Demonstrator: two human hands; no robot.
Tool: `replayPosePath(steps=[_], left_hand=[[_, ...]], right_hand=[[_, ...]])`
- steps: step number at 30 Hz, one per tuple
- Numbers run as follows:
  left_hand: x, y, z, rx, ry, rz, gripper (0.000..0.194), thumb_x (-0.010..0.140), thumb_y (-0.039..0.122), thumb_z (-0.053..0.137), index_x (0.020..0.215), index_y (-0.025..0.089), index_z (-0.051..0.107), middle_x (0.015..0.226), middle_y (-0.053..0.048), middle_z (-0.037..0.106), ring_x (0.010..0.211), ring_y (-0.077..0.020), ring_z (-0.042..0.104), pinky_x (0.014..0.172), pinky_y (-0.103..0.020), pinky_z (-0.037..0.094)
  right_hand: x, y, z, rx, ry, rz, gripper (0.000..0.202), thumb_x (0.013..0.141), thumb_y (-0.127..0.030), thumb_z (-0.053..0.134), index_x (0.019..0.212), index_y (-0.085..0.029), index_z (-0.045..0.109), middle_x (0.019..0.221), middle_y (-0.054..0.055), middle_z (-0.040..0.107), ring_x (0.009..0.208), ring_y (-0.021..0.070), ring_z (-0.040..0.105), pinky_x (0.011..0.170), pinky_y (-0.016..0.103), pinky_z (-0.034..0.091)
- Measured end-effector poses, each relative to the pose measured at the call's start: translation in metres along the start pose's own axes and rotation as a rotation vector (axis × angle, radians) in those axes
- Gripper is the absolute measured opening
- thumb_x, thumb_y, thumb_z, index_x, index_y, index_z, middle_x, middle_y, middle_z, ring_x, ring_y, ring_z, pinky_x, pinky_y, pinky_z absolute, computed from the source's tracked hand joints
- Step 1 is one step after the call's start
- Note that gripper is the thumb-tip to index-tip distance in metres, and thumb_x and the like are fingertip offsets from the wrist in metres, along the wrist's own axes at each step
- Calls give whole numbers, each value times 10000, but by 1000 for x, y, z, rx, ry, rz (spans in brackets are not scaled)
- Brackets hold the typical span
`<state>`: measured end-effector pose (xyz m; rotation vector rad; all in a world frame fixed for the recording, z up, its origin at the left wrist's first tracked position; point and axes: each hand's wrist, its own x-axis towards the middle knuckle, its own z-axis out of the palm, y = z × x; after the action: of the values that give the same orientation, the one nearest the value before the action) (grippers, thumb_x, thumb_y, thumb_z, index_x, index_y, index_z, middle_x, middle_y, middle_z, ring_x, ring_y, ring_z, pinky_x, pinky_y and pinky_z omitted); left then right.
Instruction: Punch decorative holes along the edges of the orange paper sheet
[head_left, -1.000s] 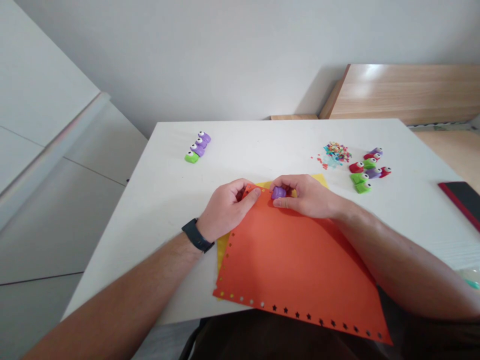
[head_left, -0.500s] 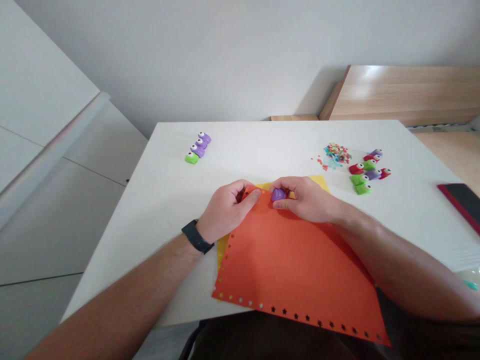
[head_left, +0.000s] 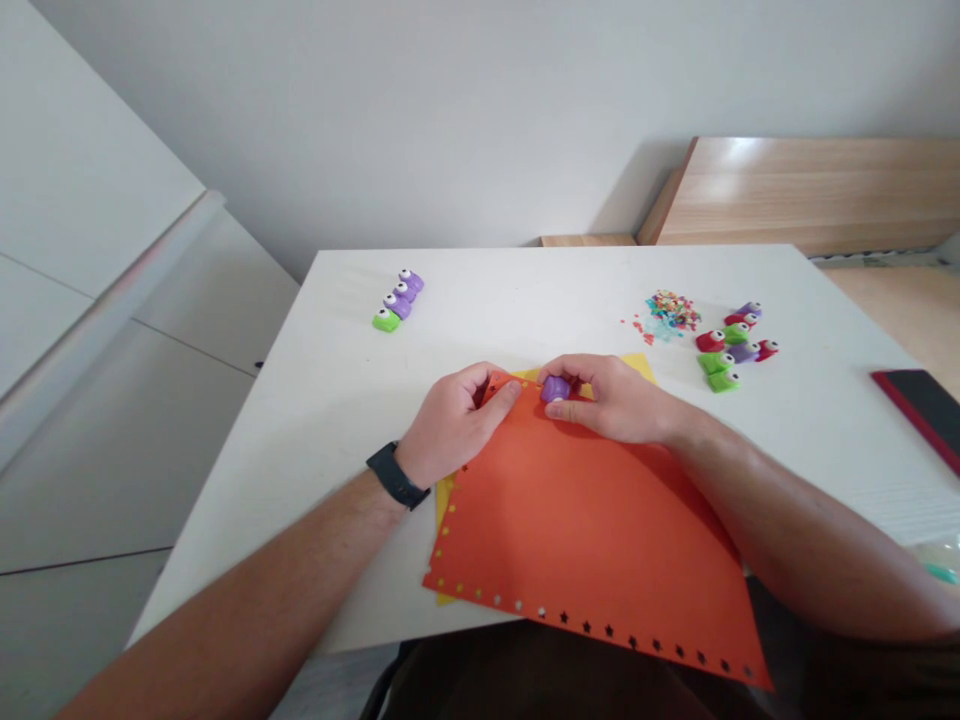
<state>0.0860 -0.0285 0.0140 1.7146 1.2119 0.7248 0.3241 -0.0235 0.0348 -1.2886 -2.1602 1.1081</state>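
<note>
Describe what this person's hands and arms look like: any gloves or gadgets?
The left hand and right hand are gloveless. A wide black strap, perhaps a watch's, circles the left wrist; the right wrist has none. The visible forearms are sleeveless.

Table (head_left: 300,400) before wall (head_left: 450,120): punch row (head_left: 403,303) far left, confetti heap (head_left: 673,310) far right of centre, punch cluster (head_left: 745,353) just right of that, flat case (head_left: 921,408) rightmost, top sheet (head_left: 600,530) front-centre over under sheet (head_left: 643,367), single punch (head_left: 556,388) at its far edge
</note>
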Motion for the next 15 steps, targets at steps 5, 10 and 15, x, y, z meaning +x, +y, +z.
replayPosePath(steps=[5,10,15], left_hand=[[0,-1,-1,-8,12,-4,346,975,520,559,983,194,675,876,-34,707,777,-179,623,664,-271,492],[0,-2,-2,8,40,-1,342,991,514,533,981,197,661,886,-33,703,791,-180,630,674,-278,486],[1,-3,-2,11,73,0,334,1003,511,512,957,202,628,865,-23,687,777,-176,623,664,-281,473]], right_hand=[[-1,-3,-8,21,-8,47,280,870,-343,675,1103,-193,712,941,31,727,829,169,628,779,302,485],[-2,-5,-16,17,-29,95,287,855,-348,685,1093,-190,714,937,33,731,815,174,627,782,310,489],[-2,-4,-17,49,-54,95,281,858,-361,690,1075,-183,705,925,34,718,811,168,619,784,306,489]])
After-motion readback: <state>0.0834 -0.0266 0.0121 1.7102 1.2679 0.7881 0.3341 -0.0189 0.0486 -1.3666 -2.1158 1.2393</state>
